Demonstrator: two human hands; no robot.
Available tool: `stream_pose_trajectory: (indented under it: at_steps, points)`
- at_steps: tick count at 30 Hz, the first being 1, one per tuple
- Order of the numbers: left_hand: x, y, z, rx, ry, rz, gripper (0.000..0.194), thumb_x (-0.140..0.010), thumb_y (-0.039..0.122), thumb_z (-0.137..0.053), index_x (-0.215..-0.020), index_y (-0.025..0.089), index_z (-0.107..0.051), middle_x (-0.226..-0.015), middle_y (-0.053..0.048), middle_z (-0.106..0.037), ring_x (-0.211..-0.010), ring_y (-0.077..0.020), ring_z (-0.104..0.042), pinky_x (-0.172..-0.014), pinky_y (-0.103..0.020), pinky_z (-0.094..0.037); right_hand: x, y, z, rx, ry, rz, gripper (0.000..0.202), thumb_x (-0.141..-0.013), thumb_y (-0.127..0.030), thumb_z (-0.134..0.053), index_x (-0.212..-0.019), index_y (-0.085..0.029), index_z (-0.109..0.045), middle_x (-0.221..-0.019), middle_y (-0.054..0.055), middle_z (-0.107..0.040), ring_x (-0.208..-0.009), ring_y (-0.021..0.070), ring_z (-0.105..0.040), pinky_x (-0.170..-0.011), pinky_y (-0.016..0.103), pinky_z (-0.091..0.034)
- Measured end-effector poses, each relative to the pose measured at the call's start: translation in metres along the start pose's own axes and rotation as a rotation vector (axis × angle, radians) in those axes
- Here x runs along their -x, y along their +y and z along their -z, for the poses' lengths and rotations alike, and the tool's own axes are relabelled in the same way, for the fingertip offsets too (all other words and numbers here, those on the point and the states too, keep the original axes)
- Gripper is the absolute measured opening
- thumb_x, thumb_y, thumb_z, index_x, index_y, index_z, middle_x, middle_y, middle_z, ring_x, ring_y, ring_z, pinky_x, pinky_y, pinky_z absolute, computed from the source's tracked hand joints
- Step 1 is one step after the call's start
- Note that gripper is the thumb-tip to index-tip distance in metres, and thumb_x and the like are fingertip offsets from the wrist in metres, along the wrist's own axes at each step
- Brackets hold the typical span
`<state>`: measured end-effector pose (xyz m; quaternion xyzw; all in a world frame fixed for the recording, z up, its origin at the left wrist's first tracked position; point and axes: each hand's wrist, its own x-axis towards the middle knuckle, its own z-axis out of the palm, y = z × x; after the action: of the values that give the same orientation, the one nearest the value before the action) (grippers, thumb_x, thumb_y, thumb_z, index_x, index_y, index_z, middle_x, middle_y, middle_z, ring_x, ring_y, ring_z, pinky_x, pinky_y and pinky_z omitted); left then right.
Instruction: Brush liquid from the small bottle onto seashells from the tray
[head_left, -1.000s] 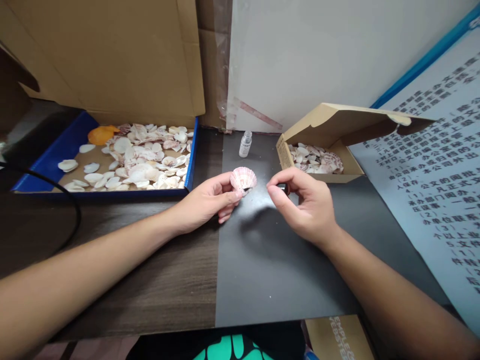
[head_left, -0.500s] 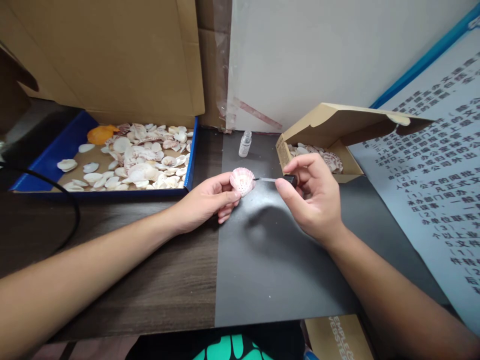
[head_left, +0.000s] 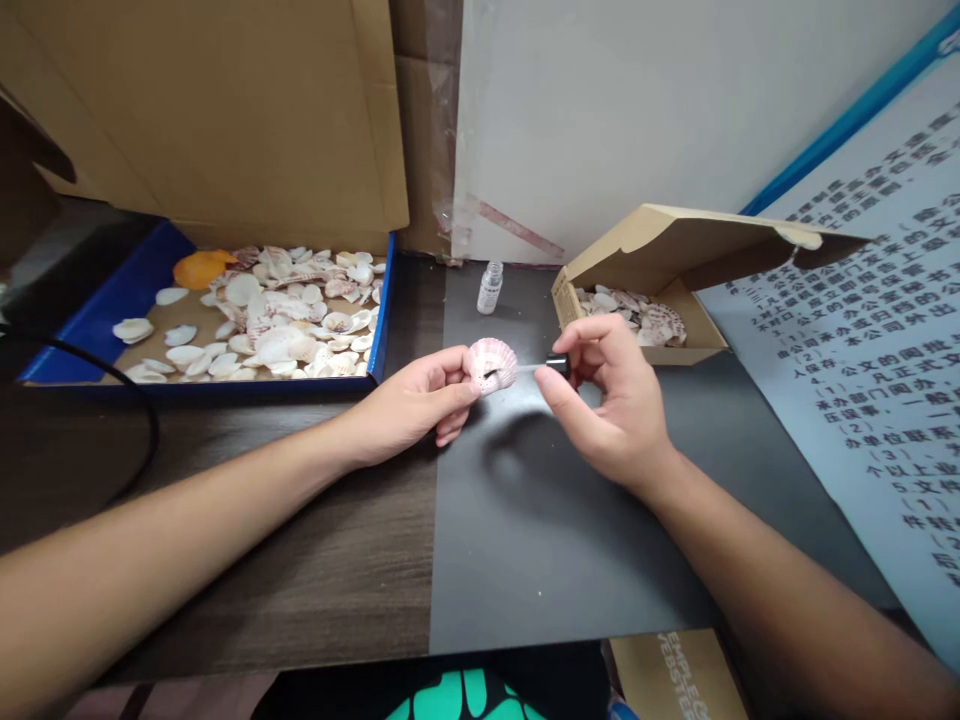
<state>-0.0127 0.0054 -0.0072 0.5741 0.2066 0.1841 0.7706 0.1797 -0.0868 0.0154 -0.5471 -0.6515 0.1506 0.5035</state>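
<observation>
Pinched in my left hand (head_left: 424,400) is a pink and white scallop shell (head_left: 496,362), held up over the left edge of the dark grey mat (head_left: 510,560). My right hand (head_left: 611,395) grips the black cap of an applicator brush (head_left: 557,363) between thumb and fingers. Its thin pale stem points left, and the dark brush tip lies against the face of the shell. Behind the hands a small clear glass bottle (head_left: 489,290) with a white label stands upright, its neck uncapped.
To the left, an open blue-sided cardboard box (head_left: 382,310) holds many loose shells (head_left: 281,340). An open brown carton (head_left: 703,330) with more shells sits at the back right. A printed sheet (head_left: 862,330) leans along the right side. A black cable (head_left: 146,400) curves at the left.
My right hand has moved left with the applicator brush, bringing its tip from the shell's right edge onto its face. The shell has shifted slightly right and turned.
</observation>
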Motion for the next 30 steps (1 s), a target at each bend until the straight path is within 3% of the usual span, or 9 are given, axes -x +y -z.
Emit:
stream_pose_trajectory:
  at_steps: [3, 8, 13, 17, 24, 30]
  points:
    - [-0.0004, -0.0011, 0.0013, -0.010, -0.015, 0.010, 0.010, -0.092, 0.027, -0.059, -0.094, 0.018, -0.055, -0.054, 0.009, -0.042, -0.045, -0.0056, -0.037, -0.044, -0.017, -0.038, -0.0009, 0.0007, 0.0004, 0.000, 0.079, 0.007, 0.018, -0.087, -0.019, -0.063, -0.098, -0.025, -0.050, -0.072, -0.005, -0.040, -0.061, 0.0122, -0.043, -0.054, 0.027, -0.039]
    - [0.0000, -0.0017, 0.0015, 0.025, -0.018, 0.048, 0.010, -0.094, 0.025, -0.053, -0.088, 0.018, -0.053, -0.055, 0.009, -0.040, -0.046, -0.0057, -0.037, -0.046, -0.017, -0.039, -0.0030, 0.0026, 0.0018, -0.073, -0.028, 0.027, 0.017, -0.090, -0.017, -0.058, -0.103, -0.025, -0.052, -0.076, -0.004, -0.042, -0.063, 0.0122, -0.045, -0.056, 0.027, -0.041]
    - [0.0010, 0.0001, -0.0006, 0.077, 0.020, 0.084, 0.007, -0.091, 0.020, -0.051, -0.085, 0.017, -0.052, -0.060, 0.007, -0.042, -0.046, -0.0055, -0.038, -0.044, -0.018, -0.038, -0.0056, 0.0083, 0.0038, -0.051, 0.052, -0.014, 0.015, -0.090, -0.017, -0.058, -0.103, -0.025, -0.054, -0.078, -0.003, -0.043, -0.062, 0.0117, -0.046, -0.057, 0.028, -0.042]
    - [0.0010, 0.0015, -0.0007, 0.079, 0.028, 0.087, 0.009, -0.091, 0.020, -0.050, -0.083, 0.016, -0.052, -0.060, 0.006, -0.041, -0.046, -0.0057, -0.039, -0.044, -0.018, -0.038, -0.0052, 0.0079, 0.0035, -0.164, -0.061, -0.047, 0.015, -0.092, -0.020, -0.057, -0.106, -0.026, -0.053, -0.080, -0.003, -0.046, -0.061, 0.0111, -0.049, -0.055, 0.027, -0.043]
    - [0.0010, 0.0020, -0.0017, 0.093, 0.047, 0.087, 0.008, -0.091, 0.021, -0.051, -0.084, 0.017, -0.051, -0.061, 0.006, -0.041, -0.046, -0.0061, -0.040, -0.044, -0.018, -0.038, -0.0052, 0.0056, 0.0049, 0.020, 0.010, 0.018, 0.017, -0.088, -0.016, -0.060, -0.099, -0.025, -0.052, -0.082, -0.002, -0.049, -0.061, 0.0115, -0.047, -0.054, 0.027, -0.043]
    - [0.0002, 0.0057, -0.0036, 0.144, 0.092, 0.092, 0.001, -0.092, 0.019, -0.050, -0.092, 0.019, -0.051, -0.062, 0.007, -0.042, -0.045, -0.0057, -0.035, -0.043, -0.018, -0.037, -0.0028, 0.0059, 0.0025, 0.182, -0.126, 0.088, 0.019, -0.087, -0.013, -0.061, -0.099, -0.025, -0.052, -0.083, -0.003, -0.054, -0.062, 0.0108, -0.051, -0.060, 0.027, -0.046]
